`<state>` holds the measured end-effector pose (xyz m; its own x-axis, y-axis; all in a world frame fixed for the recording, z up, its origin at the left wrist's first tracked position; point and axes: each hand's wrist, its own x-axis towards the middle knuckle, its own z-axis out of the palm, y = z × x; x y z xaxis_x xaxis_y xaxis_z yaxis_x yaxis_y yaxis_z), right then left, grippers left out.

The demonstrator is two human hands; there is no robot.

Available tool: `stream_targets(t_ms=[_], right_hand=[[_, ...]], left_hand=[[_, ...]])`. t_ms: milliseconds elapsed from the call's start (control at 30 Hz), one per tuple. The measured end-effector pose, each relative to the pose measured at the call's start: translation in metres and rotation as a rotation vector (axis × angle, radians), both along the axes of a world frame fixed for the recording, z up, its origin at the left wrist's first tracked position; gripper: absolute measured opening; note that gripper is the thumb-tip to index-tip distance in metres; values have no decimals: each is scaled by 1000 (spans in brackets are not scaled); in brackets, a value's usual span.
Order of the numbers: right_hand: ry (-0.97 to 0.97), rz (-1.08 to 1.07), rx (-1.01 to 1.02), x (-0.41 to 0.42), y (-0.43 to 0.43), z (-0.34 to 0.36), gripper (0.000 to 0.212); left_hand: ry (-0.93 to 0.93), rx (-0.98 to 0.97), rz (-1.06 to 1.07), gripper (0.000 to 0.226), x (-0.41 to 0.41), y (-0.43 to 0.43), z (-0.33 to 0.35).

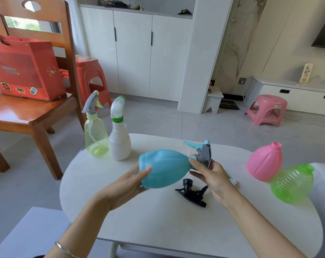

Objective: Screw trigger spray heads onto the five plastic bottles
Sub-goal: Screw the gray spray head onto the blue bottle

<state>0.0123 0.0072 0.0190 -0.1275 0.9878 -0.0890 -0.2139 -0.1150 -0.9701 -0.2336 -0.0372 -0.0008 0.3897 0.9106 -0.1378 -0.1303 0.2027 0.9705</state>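
Above my table (158, 220), left hand (128, 185) cupping the blue bottle (164, 168) sideways, right hand (212, 175) pinching its grey sprayer (204, 153) at the neck, black sprayer (192, 192) lying below.

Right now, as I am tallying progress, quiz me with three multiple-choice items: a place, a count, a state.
1. Where does the black spray head lie?
A. On a shelf
B. On the table, near the right hand
C. On the floor
2. How many bottles show bare necks with no head?
A. Two
B. One
C. Four
3. How is the blue bottle placed?
A. Upright on the table
B. Upside down on the table
C. Held sideways in both hands

Answers: 1 B, it lies on the white tabletop; 2 A, only the pink bottle and green bottle have open necks; 3 C, the left hand grips its base while the right hand pinches the blue spray head at its neck.
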Motion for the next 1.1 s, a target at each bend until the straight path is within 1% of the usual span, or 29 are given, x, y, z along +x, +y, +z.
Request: stream_targets(t_ms=[67,133,167,233,267,333,400,467,500,533,567,600,633,700,733,767,833,933,1000,1100], right_hand=[[-19,7,12,-1,-1,-1,42],[-25,-4,11,-1,0,-1,40],[-19,-16,3,-1,0,-1,39],[5,-31,-11,0,0,-2,39],[16,-29,-13,0,0,-2,39],[8,-28,-7,-2,0,-1,38],[-18,-28,3,-3,-1,-2,34],[-21,-34,-5,-3,-1,-2,27],[-12,-44,-17,-2,0,-2,23],[6,-58,-34,-1,1,-2,21],[30,-71,-52,1,1,-1,20],[55,-77,-65,1,2,-1,20],[65,-77,-66,2,2,0,21],[39,-64,-42,1,2,0,23],[23,-56,-31,0,1,0,25],[12,-50,-25,0,1,-1,26],[12,-41,-27,0,0,-1,32],[57,-22,-23,1,2,0,37],[54,-16,-4,3,4,2,36],[20,-16,10,3,4,1,40]], left_hand=[[11,-119,-3,64,4,-3,4],[49,-74,47,58,6,0,-2],[59,-16,83,63,5,1,-3],[88,50,137,81,3,1,-2],[70,42,129,77,3,2,-2],[21,-73,75,61,4,1,0],[55,-176,48,63,7,-2,3],[69,-143,75,63,9,0,1],[31,-101,105,63,10,1,1],[-8,-54,146,66,9,1,2],[-24,-21,184,74,8,2,2],[-43,-13,192,81,6,2,2],[-57,-29,154,81,7,3,2],[-65,-120,56,68,12,0,6],[-52,-158,63,64,15,-2,7],[-43,-159,92,63,16,-2,6],[-55,-96,168,63,17,0,3],[-76,-12,229,64,15,0,7],[-106,-31,211,62,14,1,7],[-103,-71,160,68,16,0,8]])
